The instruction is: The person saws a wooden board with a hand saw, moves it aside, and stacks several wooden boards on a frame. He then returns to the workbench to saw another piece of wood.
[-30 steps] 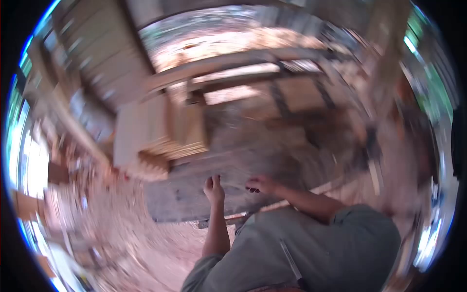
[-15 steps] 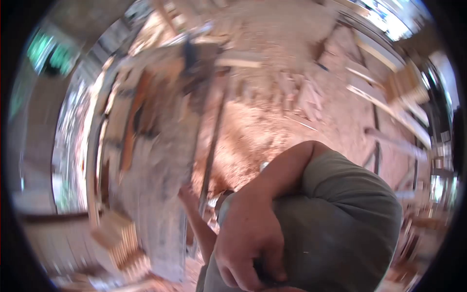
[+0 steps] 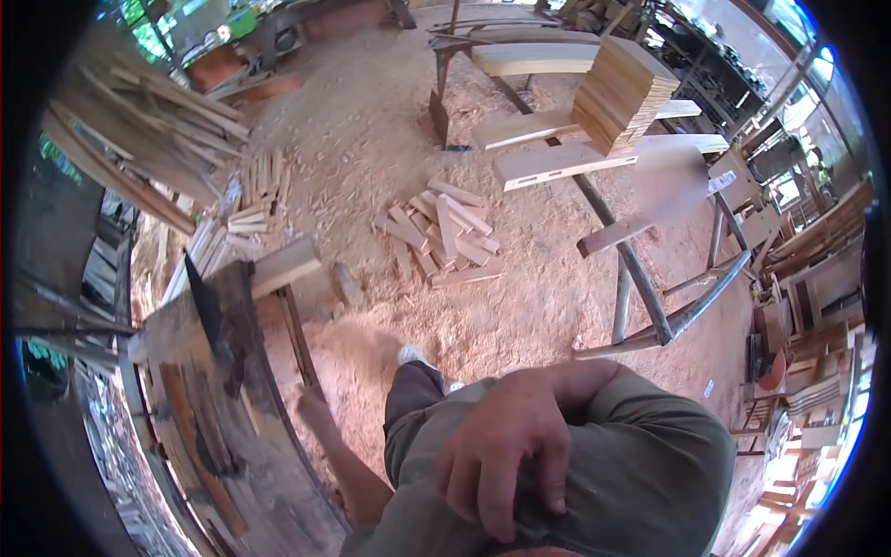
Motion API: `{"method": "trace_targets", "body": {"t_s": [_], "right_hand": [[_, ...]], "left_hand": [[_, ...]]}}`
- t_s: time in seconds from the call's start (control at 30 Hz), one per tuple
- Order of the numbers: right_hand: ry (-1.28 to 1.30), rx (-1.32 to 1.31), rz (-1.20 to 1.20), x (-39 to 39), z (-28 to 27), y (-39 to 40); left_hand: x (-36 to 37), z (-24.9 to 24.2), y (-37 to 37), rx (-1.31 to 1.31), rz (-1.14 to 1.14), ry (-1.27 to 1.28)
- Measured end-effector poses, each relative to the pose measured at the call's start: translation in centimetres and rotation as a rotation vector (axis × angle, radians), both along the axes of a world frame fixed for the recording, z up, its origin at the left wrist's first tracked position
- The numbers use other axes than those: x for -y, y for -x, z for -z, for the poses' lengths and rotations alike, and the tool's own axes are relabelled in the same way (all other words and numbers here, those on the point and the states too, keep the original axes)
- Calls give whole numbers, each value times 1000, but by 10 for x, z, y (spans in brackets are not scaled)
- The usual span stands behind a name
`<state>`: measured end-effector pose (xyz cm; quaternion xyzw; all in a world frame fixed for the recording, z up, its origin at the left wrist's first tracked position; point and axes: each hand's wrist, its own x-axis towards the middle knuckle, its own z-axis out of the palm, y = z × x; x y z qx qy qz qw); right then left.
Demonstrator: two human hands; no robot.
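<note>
My right hand (image 3: 510,446) rests in front of my chest on the grey-green shirt (image 3: 640,446). Its fingers hang down, bent a little and apart, and no object shows in them. Lower left, my left hand (image 3: 316,410) is beside the long edge of a worn wooden workbench (image 3: 288,464), by the lower end of a narrow wooden strip (image 3: 297,339). Blur smears its fingers, so I cannot tell whether it grips anything. A dark, pointed, blade-like plate (image 3: 206,302) stands up from the bench's far end, near a pale wood block (image 3: 286,265).
Cut wood pieces (image 3: 441,232) lie heaped on the sawdust-covered floor ahead. On the right, a trestle (image 3: 640,278) bears planks and a tall stack of boards (image 3: 622,97). Long timbers (image 3: 162,111) lean at the upper left. My shoe (image 3: 408,355) is beside the bench.
My view has swung to the right and up, so the bench sits further left and the trestle shows whole. My right hand's fingers have loosened and spread on the shirt.
</note>
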<state>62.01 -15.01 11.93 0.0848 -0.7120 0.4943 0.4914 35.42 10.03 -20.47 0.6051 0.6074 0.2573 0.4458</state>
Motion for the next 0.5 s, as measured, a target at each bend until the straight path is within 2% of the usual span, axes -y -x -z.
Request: {"method": "trace_targets", "body": {"t_s": [0.03,0.07,0.1,0.13,0.17,0.2,0.23,0.27,0.33,0.37,0.4,0.43,0.47,0.5], "right_hand": [[58,9,41,-4,0,-14],[61,17,55,-9,8,-26],[212,27,173,-15,25,-40],[362,34,291,-20,42,-55],[469,343,651,-23,56,-71],[564,660,1011,-24,69,-90],[668,1099,1198,-25,87,-107],[764,1544,1335,-22,108,-118],[1224,1581,1164,-14,125,-153],[1277,1434,1150,-6,129,-167],[1257,1351,1160,0,143,-182],[1260,1323,1192,-4,135,-190],[1263,1295,1219,-14,126,-200],[1190,1356,1078,-28,130,-211]], "left_hand": [[-39,27,4,25,-94,-174],[-71,-6,-6,482,-525,330],[-67,-48,-35,382,-630,131],[-118,-13,-2,358,-610,275],[-125,-27,-17,357,-598,278],[-125,-63,-37,510,-761,244],[-128,-81,-55,664,-932,213],[-142,-62,-47,650,-944,212],[-173,16,13,-697,-139,-542],[-194,53,30,-658,-130,-796],[-213,74,43,-484,-107,-831],[-166,-9,-19,-297,-377,-657],[-179,2,0,-294,-337,-520],[-180,27,16,-514,-293,-851]]}}
